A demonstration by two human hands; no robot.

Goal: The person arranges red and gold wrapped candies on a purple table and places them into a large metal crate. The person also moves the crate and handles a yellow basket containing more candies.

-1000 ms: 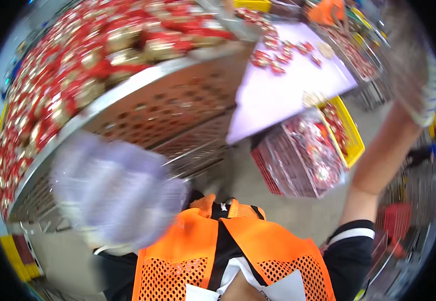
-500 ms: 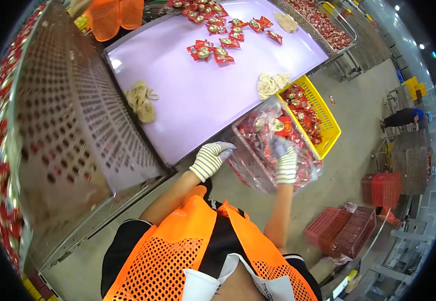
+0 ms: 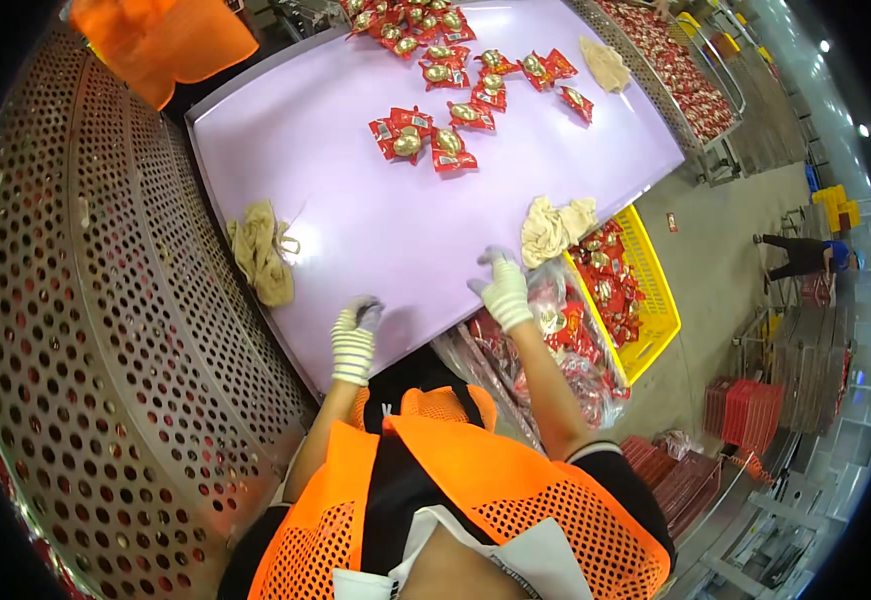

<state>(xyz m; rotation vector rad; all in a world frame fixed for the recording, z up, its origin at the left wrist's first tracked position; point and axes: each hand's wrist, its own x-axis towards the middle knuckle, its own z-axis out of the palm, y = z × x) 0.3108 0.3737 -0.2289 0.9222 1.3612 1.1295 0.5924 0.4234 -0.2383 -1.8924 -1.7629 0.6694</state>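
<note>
While both of our gloved hands rest at the near edge of the pale purple table (image 3: 375, 190), the left hand (image 3: 357, 335) sits right on the rim with its fingers curled under, so we cannot tell whether they press on anything, and the right hand (image 3: 503, 288) lies flat just inside the edge with fingers slightly spread, holding nothing. Between our hands and the cluster of red and gold packets (image 3: 425, 135) lies a broad bare stretch of tabletop, open for reaching. The table's long axis runs from the lower left toward the upper right, and the packets are scattered along it, toward the far end, each turned its own way. A crumpled beige cloth (image 3: 260, 255) hugs the left rim, and another cloth (image 3: 553, 226) lies at the right rim just beyond our right hand. Below that edge, a clear bag of packets (image 3: 555, 340) sits beside a yellow crate (image 3: 655, 300), crowding the right side. The perforated metal wall (image 3: 95, 330) closes in the left side, touching the table's edge.
</note>
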